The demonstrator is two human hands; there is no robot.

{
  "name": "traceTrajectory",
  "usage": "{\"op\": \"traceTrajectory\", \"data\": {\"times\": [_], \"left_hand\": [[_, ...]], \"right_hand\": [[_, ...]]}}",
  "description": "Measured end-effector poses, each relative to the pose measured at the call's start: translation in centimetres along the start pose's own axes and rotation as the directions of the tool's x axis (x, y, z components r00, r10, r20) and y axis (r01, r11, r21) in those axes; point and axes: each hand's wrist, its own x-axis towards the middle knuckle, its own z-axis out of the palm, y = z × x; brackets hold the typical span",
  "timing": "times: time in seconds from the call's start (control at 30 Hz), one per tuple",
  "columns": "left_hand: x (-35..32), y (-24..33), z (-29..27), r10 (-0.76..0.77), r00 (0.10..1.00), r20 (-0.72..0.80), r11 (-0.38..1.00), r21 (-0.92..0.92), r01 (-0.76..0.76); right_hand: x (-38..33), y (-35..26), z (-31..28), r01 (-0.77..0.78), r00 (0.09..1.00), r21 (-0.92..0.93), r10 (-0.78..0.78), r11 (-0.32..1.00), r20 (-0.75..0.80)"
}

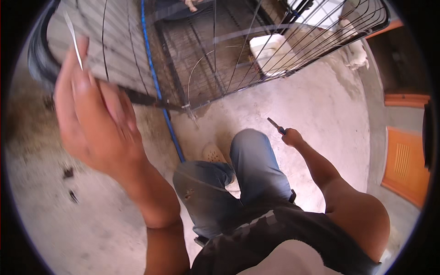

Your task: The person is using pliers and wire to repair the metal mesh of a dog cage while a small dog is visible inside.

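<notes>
On a bare concrete floor (302, 110), a person sits or crouches with knees drawn up in blue jeans (238, 183), a beige perforated clog (213, 152) showing at the centre of the view.

Containers: a large wire cage (215, 50) occupies the twelve o'clock sector. Its panels are thin dark metal rods set in a grid, framed by thicker dark bars; the near panel leans over toward the viewer. Inside, at one o'clock, lies a white blocky trough or tub (272, 52); its contents cannot be made out. A pale animal (355, 50), partly hidden by the bars, is at the cage's two o'clock edge. A blue rod or hose (158, 87) runs from twelve o'clock down toward the centre, alongside the cage frame.

Hands: the left hand (94, 119), large and close to the camera at nine to ten o'clock, is raised against the cage's near panel. Its fingers pinch a thin white strip (73, 39), stiff and narrow like a cable tie, which points up toward eleven o'clock. The right hand (292, 136), just right of centre, is closed round a small dark-jawed tool with a blue grip (276, 125), apparently pliers or cutters, held clear of the cage and pointing toward eleven o'clock.

Surfaces: the floor is rough, pale and stained, with dark debris at eight o'clock. An orange slatted panel (405, 167) stands at three o'clock.
</notes>
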Motion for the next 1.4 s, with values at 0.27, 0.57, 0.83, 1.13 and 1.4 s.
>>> {"op": "traceTrajectory", "data": {"times": [0.27,0.57,0.83,1.13,1.4], "left_hand": [[-1.3,1.3,-0.8,-0.331,0.942,-0.054,0.936,-0.146,0.320],[-0.7,5.8,-1.9,-0.443,0.895,0.054,0.894,0.108,0.435],[2.9,11.1,-0.3,-0.648,0.761,0.037,0.761,0.061,0.646],[3.5,12.6,-1.4,-0.605,0.787,0.121,0.794,0.162,0.586],[3.0,15.5,-1.9,-0.752,0.625,0.207,0.658,0.208,0.723]], "right_hand": [[-8.9,-7.1,-9.8,-0.070,0.997,0.288,0.079,0.955,-0.018],[-24.2,-12.5,-15.2,-0.110,0.893,0.919,-0.368,0.379,0.259],[-35.8,-16.4,-27.7,-0.181,0.738,0.905,-0.555,0.384,0.383],[-38.0,-26.7,-41.8,-0.278,0.556,0.938,-0.761,0.208,0.334],[-40.3,-35.2,-44.1,-0.436,0.659,0.899,-0.693,-0.035,0.293]]}}
